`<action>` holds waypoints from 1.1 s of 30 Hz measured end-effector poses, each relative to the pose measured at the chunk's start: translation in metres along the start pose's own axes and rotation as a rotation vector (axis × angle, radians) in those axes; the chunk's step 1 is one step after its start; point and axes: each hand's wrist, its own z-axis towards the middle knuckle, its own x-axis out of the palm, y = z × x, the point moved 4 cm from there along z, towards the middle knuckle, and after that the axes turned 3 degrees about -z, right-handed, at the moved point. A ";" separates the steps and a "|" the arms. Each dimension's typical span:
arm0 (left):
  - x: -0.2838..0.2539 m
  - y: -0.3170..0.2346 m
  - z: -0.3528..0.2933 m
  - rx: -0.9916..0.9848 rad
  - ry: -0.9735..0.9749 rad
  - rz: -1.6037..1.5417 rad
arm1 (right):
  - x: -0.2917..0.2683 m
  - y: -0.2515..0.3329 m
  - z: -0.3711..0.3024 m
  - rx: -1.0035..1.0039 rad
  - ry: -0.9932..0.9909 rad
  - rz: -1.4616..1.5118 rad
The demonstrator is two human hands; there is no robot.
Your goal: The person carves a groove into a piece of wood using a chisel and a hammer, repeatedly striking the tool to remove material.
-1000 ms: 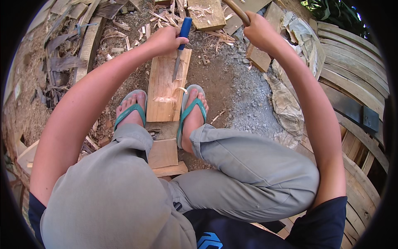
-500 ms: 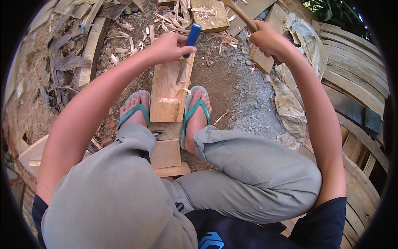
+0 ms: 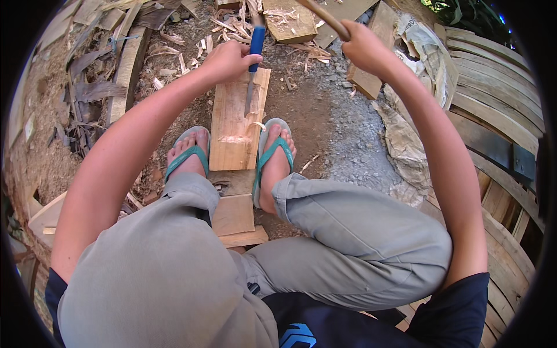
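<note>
The chisel [image 3: 253,69] stands tilted on the far right part of the wooden board [image 3: 237,124], blade tip near a pale notch; the board lies on the ground between two feet in teal sandals [image 3: 272,152]. The tool is judged light and rigid; the blue handle is the correct place to grip, the steel blade sharp and to be avoided. The left hand [image 3: 227,60] is closed around that handle; the right hand [image 3: 362,47] is closed around a wooden stick [image 3: 325,17], raised at the far right. Wood shavings [image 3: 229,29] litter the far ground; curved planks [image 3: 493,87] lie stacked at the right.
</note>
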 end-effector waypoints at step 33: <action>-0.006 -0.017 -0.014 0.058 0.137 -0.048 | 0.007 0.019 -0.012 0.173 0.286 0.194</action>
